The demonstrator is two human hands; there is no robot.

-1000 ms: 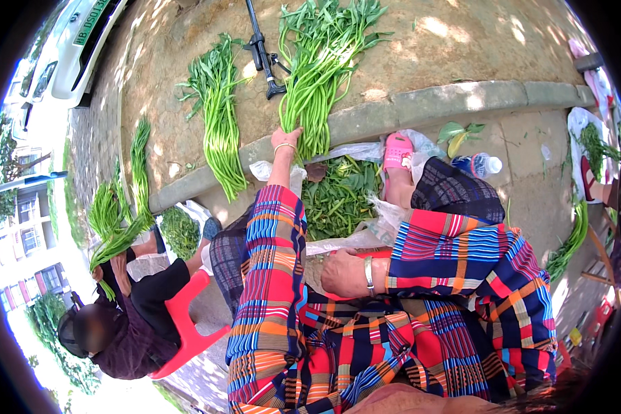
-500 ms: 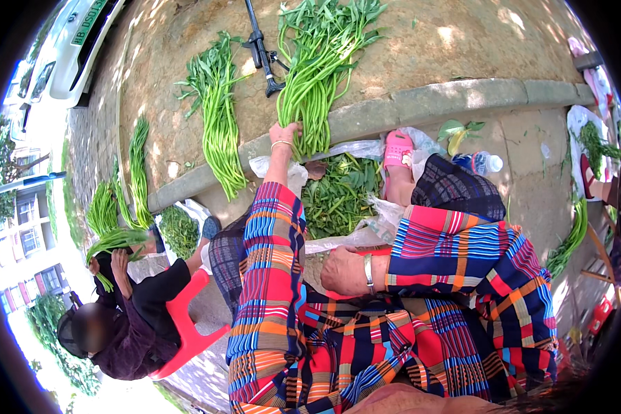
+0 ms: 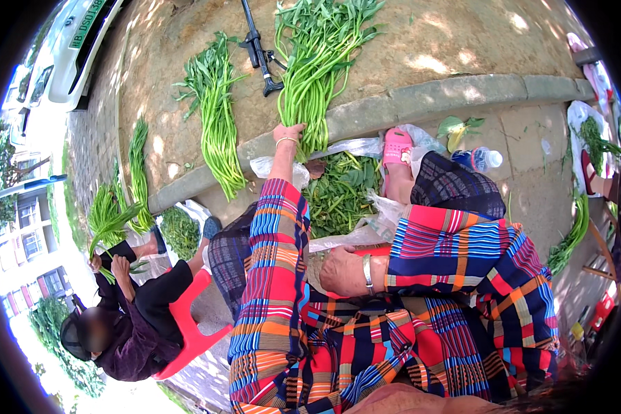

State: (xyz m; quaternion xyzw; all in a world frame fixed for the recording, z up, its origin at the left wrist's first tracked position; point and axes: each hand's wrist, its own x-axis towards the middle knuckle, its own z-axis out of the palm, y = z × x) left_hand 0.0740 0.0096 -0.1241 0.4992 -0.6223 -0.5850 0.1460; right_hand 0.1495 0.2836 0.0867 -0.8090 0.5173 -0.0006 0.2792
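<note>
A large bundle of leafy green water spinach [image 3: 309, 96] lies across the stone curb, leaves away from me and stems toward me. At its stem ends my left hand [image 3: 288, 132] is closed on the left edge of the stems, with the fingertips partly hidden. My right hand [image 3: 341, 270] rests curled near my lap, its fingers tucked under and what they hold, if anything, hidden. Between my feet, a white plastic sheet [image 3: 348, 239] carries a heap of loose picked leaves [image 3: 341, 193].
Left of the bundle are a second water spinach bundle [image 3: 217, 124] and a black folded pole [image 3: 255, 52]. A bottle [image 3: 486, 159] stands right of my pink shoe [image 3: 397, 153]. At left, another person [image 3: 127, 324] sits on a red stool [image 3: 190, 324] handling greens.
My left hand stays at the bundle's stem ends, almost unmoved, and my right hand keeps its place. The person at left has shifted the greens in their hands slightly.
</note>
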